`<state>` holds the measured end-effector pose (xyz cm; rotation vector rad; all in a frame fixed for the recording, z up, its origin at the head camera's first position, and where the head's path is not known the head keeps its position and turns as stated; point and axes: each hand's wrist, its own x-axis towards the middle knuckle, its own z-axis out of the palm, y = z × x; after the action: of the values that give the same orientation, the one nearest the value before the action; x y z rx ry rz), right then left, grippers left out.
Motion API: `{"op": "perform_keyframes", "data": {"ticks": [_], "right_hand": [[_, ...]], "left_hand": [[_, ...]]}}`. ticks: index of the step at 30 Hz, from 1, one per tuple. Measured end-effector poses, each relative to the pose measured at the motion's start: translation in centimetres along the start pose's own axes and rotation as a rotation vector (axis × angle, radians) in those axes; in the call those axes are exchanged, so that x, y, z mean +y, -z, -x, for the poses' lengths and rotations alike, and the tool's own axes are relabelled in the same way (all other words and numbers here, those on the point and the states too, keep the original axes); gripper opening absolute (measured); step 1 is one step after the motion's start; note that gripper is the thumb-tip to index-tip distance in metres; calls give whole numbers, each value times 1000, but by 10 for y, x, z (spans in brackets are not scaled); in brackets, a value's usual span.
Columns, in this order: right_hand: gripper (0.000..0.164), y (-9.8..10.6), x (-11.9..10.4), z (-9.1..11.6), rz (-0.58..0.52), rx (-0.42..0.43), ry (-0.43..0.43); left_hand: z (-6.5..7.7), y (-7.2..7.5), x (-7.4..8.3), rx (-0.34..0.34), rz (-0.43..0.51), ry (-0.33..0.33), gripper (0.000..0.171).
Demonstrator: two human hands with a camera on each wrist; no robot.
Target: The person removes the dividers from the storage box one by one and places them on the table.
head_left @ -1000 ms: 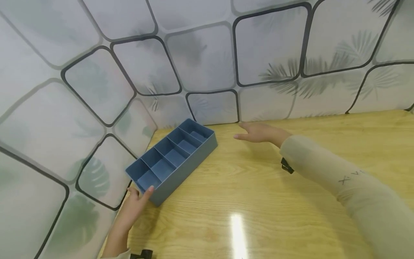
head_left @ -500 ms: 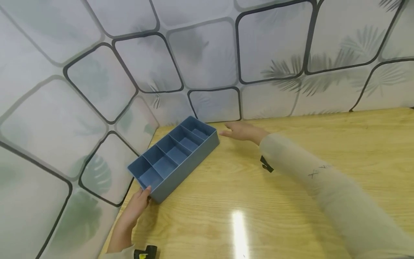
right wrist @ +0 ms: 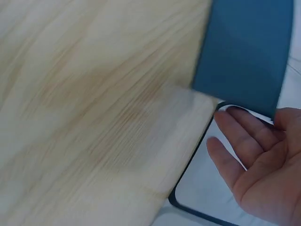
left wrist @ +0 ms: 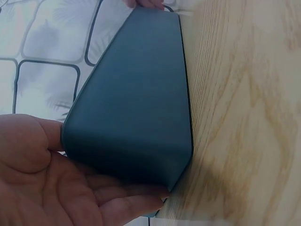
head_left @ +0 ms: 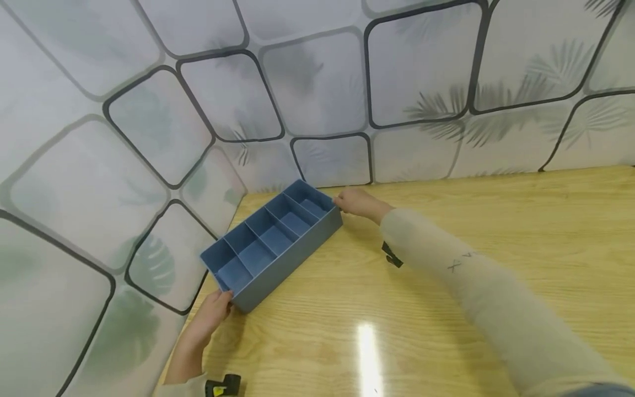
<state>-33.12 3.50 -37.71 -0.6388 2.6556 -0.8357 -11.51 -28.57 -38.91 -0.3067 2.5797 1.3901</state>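
A blue plastic organizer box (head_left: 288, 263), split by thin dividers into several compartments, sits at a slant on the wooden table near the corner. My left hand (head_left: 210, 314) grips its near end, the thumb at the rim. In the left wrist view, the fingers of that left hand (left wrist: 47, 188) lie along the outside of the box's end wall (left wrist: 136, 84). At the far end, my right hand (head_left: 361, 203) holds the box by its right corner. The right wrist view has the right hand's thumb at the box's edge, with the other fingers partly bent beside the end wall (right wrist: 244, 52).
A pale covering with dark rounded outlines and leaf prints (head_left: 317, 82) rises behind the table and along its left side. The light wooden tabletop (head_left: 446, 220) stretches to the right, with a bright reflection (head_left: 367, 358) near the front.
My right hand has moved left to the box's far end and taken hold there. The left thumb and fingers have closed on the near end. The box stays in about the same place.
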Motion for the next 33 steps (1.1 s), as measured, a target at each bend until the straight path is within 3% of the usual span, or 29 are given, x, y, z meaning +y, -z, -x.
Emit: {"op": "perform_keyframes", "data": {"ticks": [4, 8, 17, 24, 33], "right_hand": [[32, 2, -4, -4, -40, 19, -21], [37, 7, -6, -4, 15, -24, -67], [37, 20, -2, 6, 46, -100, -218], [18, 23, 1, 21, 135, -119, -185], [11, 25, 3, 34, 180, -77, -195]], "left_hand": [[0, -2, 2, -30, 10, -5, 36], [1, -9, 2, -64, 62, -45, 47], [-6, -19, 7, -104, 107, -116, 46], [-8, -27, 9, -106, 124, -126, 46], [-16, -30, 15, -141, 145, -167, 47]]}}
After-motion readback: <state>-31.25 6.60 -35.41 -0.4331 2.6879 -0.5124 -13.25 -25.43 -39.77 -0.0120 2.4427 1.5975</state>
